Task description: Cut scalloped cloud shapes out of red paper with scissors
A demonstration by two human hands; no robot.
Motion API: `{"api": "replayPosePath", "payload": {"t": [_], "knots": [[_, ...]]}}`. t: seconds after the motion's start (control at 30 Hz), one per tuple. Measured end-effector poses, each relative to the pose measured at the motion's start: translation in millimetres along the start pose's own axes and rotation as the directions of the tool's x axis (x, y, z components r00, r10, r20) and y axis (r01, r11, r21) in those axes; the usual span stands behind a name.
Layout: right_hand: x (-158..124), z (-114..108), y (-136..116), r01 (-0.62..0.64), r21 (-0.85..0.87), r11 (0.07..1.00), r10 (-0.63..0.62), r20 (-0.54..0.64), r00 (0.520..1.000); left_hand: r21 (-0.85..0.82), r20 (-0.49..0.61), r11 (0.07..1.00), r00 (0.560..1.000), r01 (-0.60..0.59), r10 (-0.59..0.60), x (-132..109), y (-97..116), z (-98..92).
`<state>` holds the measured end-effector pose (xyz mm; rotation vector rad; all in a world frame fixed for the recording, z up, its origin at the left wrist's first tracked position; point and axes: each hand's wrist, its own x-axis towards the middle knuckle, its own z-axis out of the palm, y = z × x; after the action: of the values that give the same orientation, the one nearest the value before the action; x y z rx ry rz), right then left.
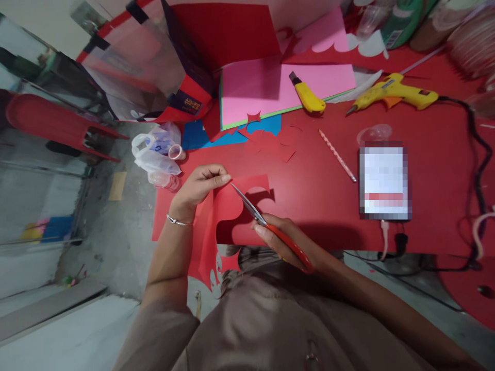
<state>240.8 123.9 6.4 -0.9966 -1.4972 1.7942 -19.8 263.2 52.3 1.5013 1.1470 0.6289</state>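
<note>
1. Taking twelve o'clock as straight ahead of the person, the step in hand looks to be cutting the red paper (227, 203) with the scissors (288, 242).
2. The left hand (204, 186) has its grip closed, thumb and fingers pinching the far edge of the paper.
3. The right hand (280, 232), at about four o'clock from the left, has its grip wrapped round the scissors' red handles. The blades point between ten and eleven o'clock, their tip just beside the left thumb; whether paper lies between them, I cannot tell.
4. The next move seems to call for a steady hold on the edge and a thumb kept clear of the blades.
5. The paper lies partly on the surface (313, 201) and droops toward six o'clock over its near edge, partly beneath the left forearm.
6. It looks thin and bendy, bowed near the left wrist, with rounded bites at its three o'clock side leaving sharp corners.
7. Loose red scraps (263, 140) lie at about two o'clock from the left hand.
</note>
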Motion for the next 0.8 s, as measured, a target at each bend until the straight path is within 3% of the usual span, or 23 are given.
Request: {"api": "replayPosePath", "payload": {"t": [0.8], "knots": [[-3.3, -2.3, 0.1, 0.016, 0.002, 1.0, -0.016, 0.027, 1.0, -0.012, 0.042, 0.998, 0.998, 0.054, -0.054, -1.1, -8.3, -2.3]]}}
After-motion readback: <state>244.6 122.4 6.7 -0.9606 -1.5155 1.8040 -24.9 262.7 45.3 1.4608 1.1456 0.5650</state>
